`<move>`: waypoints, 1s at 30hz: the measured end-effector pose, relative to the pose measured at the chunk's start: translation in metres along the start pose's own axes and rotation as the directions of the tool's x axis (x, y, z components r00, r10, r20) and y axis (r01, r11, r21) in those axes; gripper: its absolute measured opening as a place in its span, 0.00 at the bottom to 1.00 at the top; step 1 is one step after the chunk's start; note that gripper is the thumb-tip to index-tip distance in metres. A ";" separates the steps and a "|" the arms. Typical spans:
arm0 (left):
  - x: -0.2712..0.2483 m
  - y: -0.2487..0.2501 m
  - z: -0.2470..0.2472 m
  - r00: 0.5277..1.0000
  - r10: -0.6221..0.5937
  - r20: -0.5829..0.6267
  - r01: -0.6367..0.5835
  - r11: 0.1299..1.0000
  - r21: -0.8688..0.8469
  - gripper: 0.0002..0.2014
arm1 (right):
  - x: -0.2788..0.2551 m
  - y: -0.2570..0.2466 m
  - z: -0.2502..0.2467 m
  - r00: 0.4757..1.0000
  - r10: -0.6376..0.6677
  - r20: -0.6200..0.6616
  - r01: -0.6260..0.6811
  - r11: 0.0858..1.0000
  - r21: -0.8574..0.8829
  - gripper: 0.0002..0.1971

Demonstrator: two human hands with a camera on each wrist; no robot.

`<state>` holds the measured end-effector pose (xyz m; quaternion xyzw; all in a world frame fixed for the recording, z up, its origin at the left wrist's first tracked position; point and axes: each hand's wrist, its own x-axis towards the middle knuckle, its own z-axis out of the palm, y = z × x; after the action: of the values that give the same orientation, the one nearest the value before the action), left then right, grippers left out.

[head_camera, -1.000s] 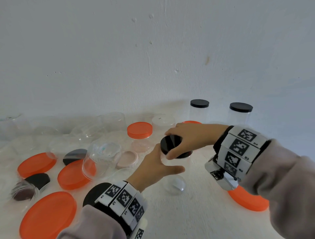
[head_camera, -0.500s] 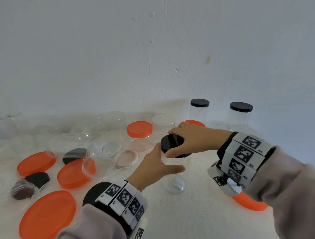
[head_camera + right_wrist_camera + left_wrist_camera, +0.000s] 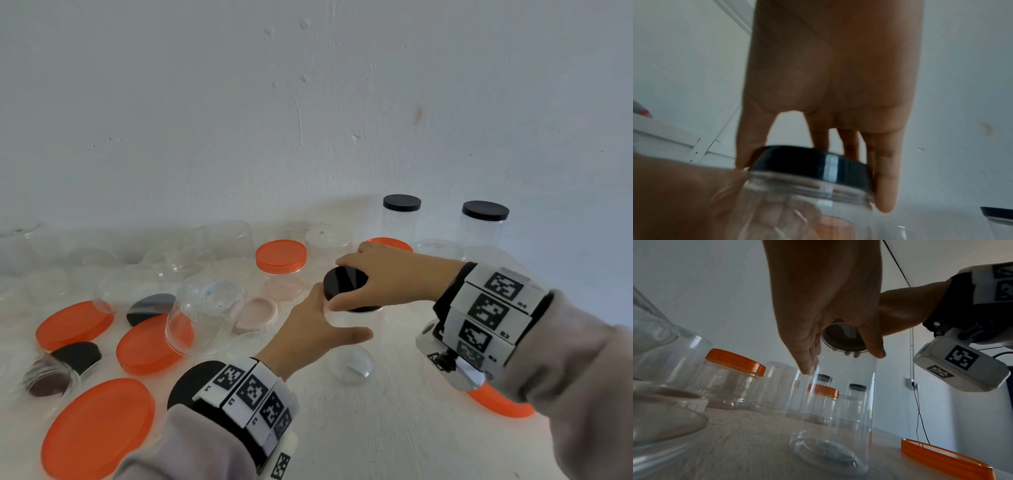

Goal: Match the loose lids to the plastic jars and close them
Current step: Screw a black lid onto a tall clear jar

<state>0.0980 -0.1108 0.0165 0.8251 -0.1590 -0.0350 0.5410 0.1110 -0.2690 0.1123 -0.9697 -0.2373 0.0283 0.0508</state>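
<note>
A tall clear jar (image 3: 354, 346) stands on the white table in the middle of the head view. My left hand (image 3: 318, 329) wraps round its upper wall (image 3: 844, 394). A black lid (image 3: 344, 284) sits on the jar's mouth, and my right hand (image 3: 383, 274) grips its rim from above with thumb and fingers. In the right wrist view the black lid (image 3: 812, 160) lies on the jar's threaded neck with fingertips (image 3: 887, 193) round its edge. Loose orange lids (image 3: 96, 428) and black lids (image 3: 150, 306) lie at the left.
Two closed black-lidded jars (image 3: 483, 226) stand at the back right; orange-lidded jars (image 3: 281, 263) are behind my hands. Several open clear jars (image 3: 205, 308) crowd the left and back. An orange lid (image 3: 500, 404) lies under my right wrist. A wall rises behind the table.
My right wrist has swung a little to the right and back while its fingers stay on the black lid; the left hand and jar have not moved.
</note>
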 end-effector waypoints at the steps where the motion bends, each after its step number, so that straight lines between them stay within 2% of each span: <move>1: 0.000 0.000 0.000 1.000 0.003 0.002 -0.003 1.000 0.010 0.39 | 0.000 0.001 -0.003 0.997 -0.040 0.065 0.037 0.998 0.049 0.30; 4: 0.000 0.001 0.000 1.000 0.009 -0.004 -0.009 1.000 0.027 0.40 | -0.001 0.004 -0.011 0.982 -0.117 0.149 0.100 0.988 0.118 0.31; 6: 0.000 0.001 0.000 1.000 0.009 -0.003 -0.009 1.000 0.018 0.41 | 0.001 0.004 -0.012 0.987 -0.107 0.121 0.096 0.991 0.094 0.29; 9: 0.000 0.001 0.000 1.000 0.006 0.004 -0.006 1.000 -0.009 0.40 | 0.005 -0.004 -0.005 0.998 -0.056 0.017 0.057 0.996 -0.066 0.29; 11: -0.001 0.001 0.001 1.000 0.006 0.005 -0.006 1.000 -0.025 0.41 | 0.007 -0.007 -0.001 0.999 -0.027 -0.020 0.025 0.993 -0.115 0.29; 13: 0.000 0.001 0.001 1.000 0.010 0.007 -0.010 1.000 -0.016 0.42 | 0.007 -0.005 -0.006 0.999 -0.019 0.051 0.021 0.999 -0.047 0.30; 15: 0.000 0.002 0.000 1.000 0.016 0.005 -0.016 1.000 0.013 0.43 | 0.006 -0.002 -0.014 0.985 -0.060 0.162 0.055 0.998 0.036 0.30; 17: 0.000 0.003 0.000 1.000 0.026 -0.002 -0.026 0.999 0.038 0.43 | 0.005 0.000 -0.019 0.973 -0.109 0.204 0.096 0.993 0.073 0.29; 21: 0.000 0.002 0.000 0.999 0.033 -0.003 -0.033 0.999 0.028 0.45 | 0.007 -0.001 -0.020 0.975 -0.128 0.182 0.118 0.991 0.065 0.28; 26: -0.001 0.000 0.001 1.000 0.011 0.000 -0.011 1.000 -0.010 0.42 | 0.008 -0.010 -0.010 0.996 -0.037 0.082 0.049 0.987 -0.153 0.30; 28: 0.000 0.000 0.001 1.000 0.012 -0.001 -0.012 1.000 -0.005 0.42 | 0.008 -0.011 -0.010 0.995 -0.021 0.096 0.034 0.990 -0.134 0.30; 30: 0.000 0.001 0.001 1.000 0.013 -0.002 -0.013 1.000 0.018 0.42 | 0.006 -0.008 -0.016 0.985 -0.036 0.171 0.048 0.996 -0.069 0.31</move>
<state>0.0973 -0.1117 0.0170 0.8289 -0.1643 -0.0291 0.5339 0.1139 -0.2604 0.1285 -0.9598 -0.2619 0.1013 -0.0042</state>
